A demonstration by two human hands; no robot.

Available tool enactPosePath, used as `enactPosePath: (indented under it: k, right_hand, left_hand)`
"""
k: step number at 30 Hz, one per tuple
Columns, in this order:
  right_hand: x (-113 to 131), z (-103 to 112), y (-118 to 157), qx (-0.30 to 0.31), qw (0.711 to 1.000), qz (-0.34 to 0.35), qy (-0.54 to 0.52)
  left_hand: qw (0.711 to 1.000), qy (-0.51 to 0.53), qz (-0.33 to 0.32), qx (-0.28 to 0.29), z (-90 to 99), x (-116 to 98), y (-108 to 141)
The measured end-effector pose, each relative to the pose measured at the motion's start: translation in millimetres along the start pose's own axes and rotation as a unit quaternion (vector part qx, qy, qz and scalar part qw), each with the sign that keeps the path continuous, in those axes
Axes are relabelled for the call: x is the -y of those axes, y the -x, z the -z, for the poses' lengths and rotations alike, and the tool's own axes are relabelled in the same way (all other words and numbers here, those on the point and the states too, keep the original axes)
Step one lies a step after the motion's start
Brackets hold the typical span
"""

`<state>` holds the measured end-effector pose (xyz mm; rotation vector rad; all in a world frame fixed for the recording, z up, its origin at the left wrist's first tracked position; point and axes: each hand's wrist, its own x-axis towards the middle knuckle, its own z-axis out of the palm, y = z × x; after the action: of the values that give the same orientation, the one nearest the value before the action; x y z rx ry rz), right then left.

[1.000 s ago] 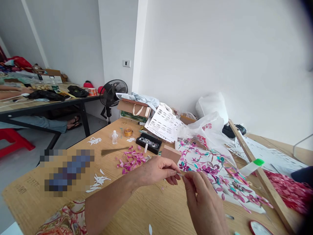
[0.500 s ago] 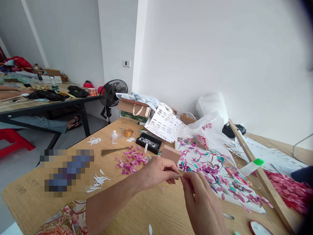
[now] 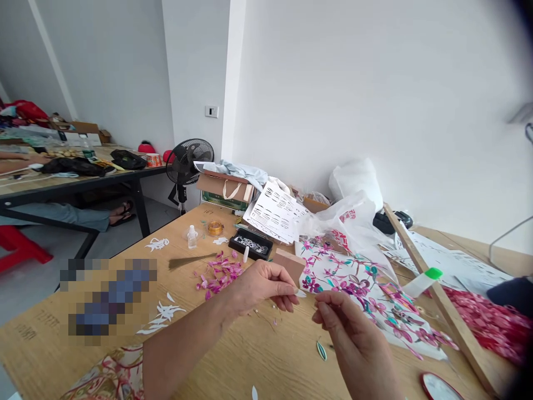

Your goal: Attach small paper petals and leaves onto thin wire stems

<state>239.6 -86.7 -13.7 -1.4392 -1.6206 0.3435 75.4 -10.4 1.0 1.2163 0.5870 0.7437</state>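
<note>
My left hand (image 3: 270, 286) is closed in a pinch on a small white petal piece (image 3: 300, 293) above the wooden table (image 3: 208, 355). Just to its right, my right hand (image 3: 353, 333) has its thumb and index fingertips together; whatever lies between them is too small to make out. The two hands are apart. Pink petals (image 3: 219, 275) lie in a pile left of my left hand. Below and between the hands rests a green-and-white leaf piece (image 3: 321, 350). White leaf-shaped pieces (image 3: 166, 311) are scattered on the left.
Behind the hands are a black tray (image 3: 250, 244), a small bottle (image 3: 192, 237) and a pinkish block (image 3: 288, 265). Flower-patterned sheet (image 3: 333, 272), wooden bar (image 3: 441, 300) and red petals (image 3: 483, 316) lie rightward. A person's legs (image 3: 62, 215) show under the far table.
My hands have moved apart, leaving a gap between their fingertips. The white petal piece now shows at my left fingertips, and the green-and-white leaf piece has come into view on the table.
</note>
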Motion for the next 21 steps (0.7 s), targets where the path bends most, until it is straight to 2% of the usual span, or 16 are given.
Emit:
enactPosePath:
  k: [3, 7, 8, 11, 13, 17, 21]
  right_hand:
    - [7, 6, -1, -0.038, 0.998, 0.024, 0.046]
    - [25, 14, 4, -0.177, 0.966, 0.075, 0.172]
    - [29, 14, 6, -0.194, 0.958, 0.095, 0.19]
    - [31, 7, 11, -0.144, 0.962, 0.144, 0.184]
    - [28, -1, 11, -0.108, 0.969, 0.143, 0.17]
    - [22, -13, 6, -0.11, 0.976, 0.094, 0.161]
    - [21, -12, 3, -0.075, 0.994, 0.026, 0.08]
  left_hand:
    - [1.0, 0.015, 0.005, -0.015, -0.4, -2, 0]
    - [0.998, 0.027, -0.005, -0.051, -0.9, -2, -2]
    - [0.998, 0.029, -0.008, -0.058, -1.0, -2, -2]
    - [0.998, 0.035, -0.02, -0.058, -1.2, 0, -3]
    - [0.998, 0.035, -0.027, -0.045, -1.7, 1, -2]
    - [0.999, 0.032, -0.027, -0.028, -4.4, 1, 1]
    - [0.999, 0.035, -0.019, -0.017, -7.6, 0, 3]
